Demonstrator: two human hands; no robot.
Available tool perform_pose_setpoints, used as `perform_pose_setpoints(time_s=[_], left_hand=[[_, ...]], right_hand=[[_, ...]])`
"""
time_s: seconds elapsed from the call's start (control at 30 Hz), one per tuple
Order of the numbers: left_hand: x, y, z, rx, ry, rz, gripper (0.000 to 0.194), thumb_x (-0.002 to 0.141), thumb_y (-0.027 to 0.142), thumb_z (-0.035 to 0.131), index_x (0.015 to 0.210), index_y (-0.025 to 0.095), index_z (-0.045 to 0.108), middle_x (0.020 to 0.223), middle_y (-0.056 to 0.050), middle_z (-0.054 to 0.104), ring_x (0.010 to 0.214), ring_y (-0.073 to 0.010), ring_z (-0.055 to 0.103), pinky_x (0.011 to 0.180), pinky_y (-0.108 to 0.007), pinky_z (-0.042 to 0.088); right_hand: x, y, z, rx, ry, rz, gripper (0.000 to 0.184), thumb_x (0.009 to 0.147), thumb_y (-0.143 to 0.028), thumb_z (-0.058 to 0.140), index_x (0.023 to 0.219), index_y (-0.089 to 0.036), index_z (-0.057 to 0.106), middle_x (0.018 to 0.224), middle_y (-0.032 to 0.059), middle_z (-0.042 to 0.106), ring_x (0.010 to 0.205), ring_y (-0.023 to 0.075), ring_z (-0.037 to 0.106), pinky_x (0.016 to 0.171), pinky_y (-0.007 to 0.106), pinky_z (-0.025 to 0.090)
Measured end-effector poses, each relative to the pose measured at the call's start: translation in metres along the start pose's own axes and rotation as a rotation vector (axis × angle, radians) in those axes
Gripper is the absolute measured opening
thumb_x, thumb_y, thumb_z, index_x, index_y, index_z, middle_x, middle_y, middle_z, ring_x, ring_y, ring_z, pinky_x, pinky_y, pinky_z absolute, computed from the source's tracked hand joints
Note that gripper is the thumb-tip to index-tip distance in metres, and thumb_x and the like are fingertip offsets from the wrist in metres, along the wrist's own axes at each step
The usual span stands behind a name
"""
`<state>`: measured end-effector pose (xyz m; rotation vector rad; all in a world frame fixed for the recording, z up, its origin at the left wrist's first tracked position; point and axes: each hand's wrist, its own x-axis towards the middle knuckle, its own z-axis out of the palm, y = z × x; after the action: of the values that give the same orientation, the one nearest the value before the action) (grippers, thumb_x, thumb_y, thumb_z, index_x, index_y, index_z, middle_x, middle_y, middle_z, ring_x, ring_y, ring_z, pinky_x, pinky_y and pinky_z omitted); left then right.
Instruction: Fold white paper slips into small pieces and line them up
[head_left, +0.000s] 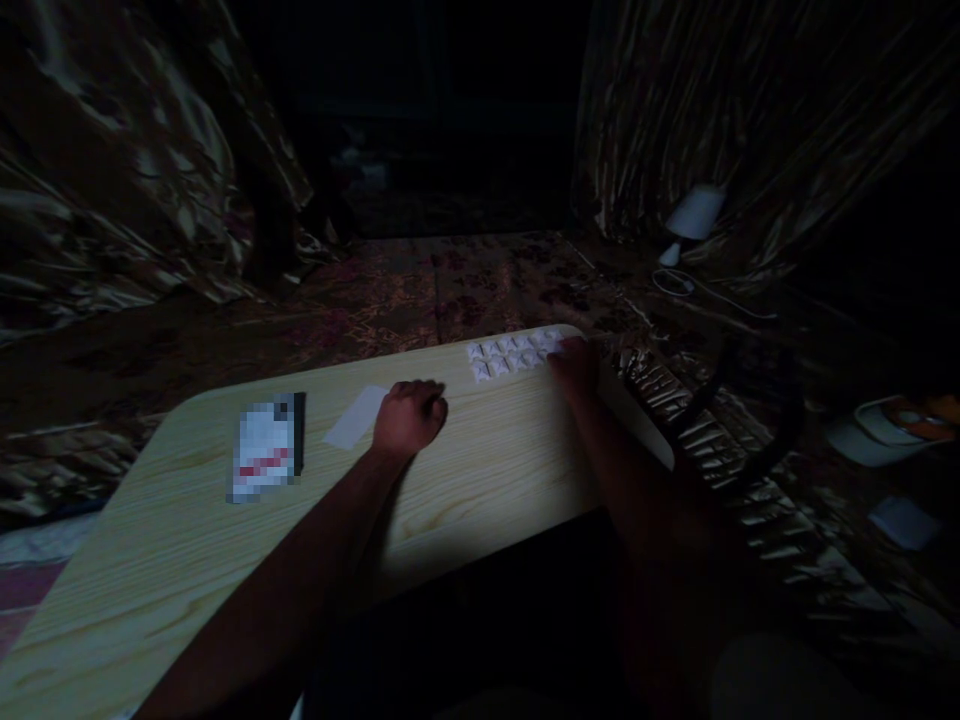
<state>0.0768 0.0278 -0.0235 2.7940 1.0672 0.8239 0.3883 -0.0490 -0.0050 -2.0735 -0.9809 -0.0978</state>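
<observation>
Small white folded pieces (501, 356), likely paper, lie in two neat rows near the far edge of the light wood-grain table (465, 470). At the right end of these rows is my right hand (577, 368), its fingers closed at an end piece; the fingertips are partly hidden in shadow. My left hand (409, 420) rests on the tabletop with curled fingers, just right of a flat white paper strip (355, 416). No object shows in the left hand. The strip's right end reaches the hand's edge.
A pixelated white-and-red item (262, 448) with a dark edge lies on the table's left side. Beyond the table are a patterned carpet (465, 280) and draped curtains (142, 150). A white lamp (694, 215) with a cord and a pale cap (874, 432) sit on the right.
</observation>
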Motion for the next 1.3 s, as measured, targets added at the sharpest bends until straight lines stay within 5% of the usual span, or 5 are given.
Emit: perform_pose_setpoints(time_s=[0.17,0.47,0.93,1.3], left_hand=[[0.002,0.003,0.001,0.01,0.006,0.002,0.034,0.085,0.029,0.047,0.111,0.021,0.068,0.112,-0.009,0.07,0.104,-0.0263,0.063,0.096,-0.044,0.044],[0.005,0.007,0.003,0.031,0.018,0.003,0.034,0.083,0.028,0.05,0.11,0.02,0.068,0.112,-0.01,0.069,0.103,-0.0265,0.061,0.093,-0.045,0.045],[0.009,0.012,0.003,0.076,-0.005,-0.019,0.032,0.084,0.03,0.049,0.107,0.02,0.068,0.11,-0.01,0.069,0.103,-0.0263,0.061,0.094,-0.044,0.046],[0.009,0.013,0.003,0.096,-0.015,-0.038,0.032,0.085,0.031,0.049,0.107,0.02,0.068,0.109,-0.009,0.07,0.101,-0.0269,0.061,0.093,-0.042,0.046]], right_hand=[[0.016,0.032,-0.007,-0.069,-0.033,0.041,0.027,0.07,-0.029,0.064,0.094,-0.016,0.065,0.1,0.009,0.067,0.094,0.02,0.06,0.088,0.032,0.046],[0.039,0.053,0.007,-0.103,-0.1,0.074,0.027,0.07,-0.03,0.064,0.093,-0.016,0.066,0.092,0.0076,0.068,0.087,0.0187,0.062,0.082,0.03,0.047],[0.034,0.052,0.005,-0.173,-0.13,0.029,0.033,0.074,-0.028,0.059,0.1,-0.011,0.071,0.1,0.0169,0.071,0.095,0.0281,0.065,0.089,0.037,0.048],[0.03,0.049,0.004,-0.205,-0.113,0.005,0.034,0.076,-0.032,0.058,0.1,-0.012,0.07,0.097,0.0153,0.071,0.094,0.0278,0.065,0.086,0.037,0.048]])
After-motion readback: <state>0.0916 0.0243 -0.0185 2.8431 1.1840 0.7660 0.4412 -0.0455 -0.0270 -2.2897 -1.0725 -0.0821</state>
